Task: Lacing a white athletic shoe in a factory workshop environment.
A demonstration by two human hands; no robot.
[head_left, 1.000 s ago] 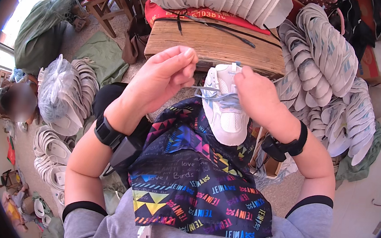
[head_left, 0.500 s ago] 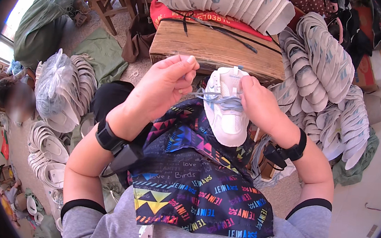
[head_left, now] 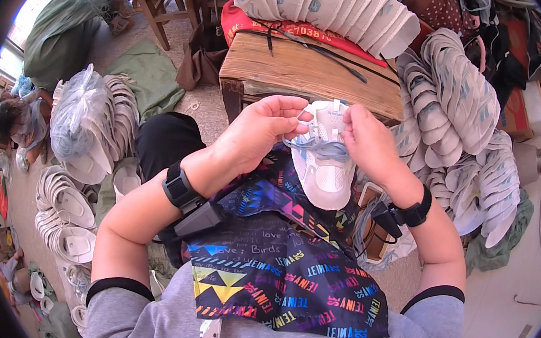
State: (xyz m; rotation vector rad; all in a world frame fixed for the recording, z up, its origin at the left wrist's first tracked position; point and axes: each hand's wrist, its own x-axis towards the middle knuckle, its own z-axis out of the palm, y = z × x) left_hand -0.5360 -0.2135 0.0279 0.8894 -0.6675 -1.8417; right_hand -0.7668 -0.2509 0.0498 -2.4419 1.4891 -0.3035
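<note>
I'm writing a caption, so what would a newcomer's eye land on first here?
Probably the white shoe with blue-grey laces, near the centre between the left hand and right hand. Just below it, the dark apron stands out with its bright multicoloured print. At the top, a long row of nested pale shoe pieces runs above a wooden bench.

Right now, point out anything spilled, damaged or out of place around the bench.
Nothing looks clearly spilled or damaged. Slightly untidy: a black cord trails loosely at a slant across the wooden bench, and blue laces lie bunched across the white shoe rather than neatly tied.
</note>
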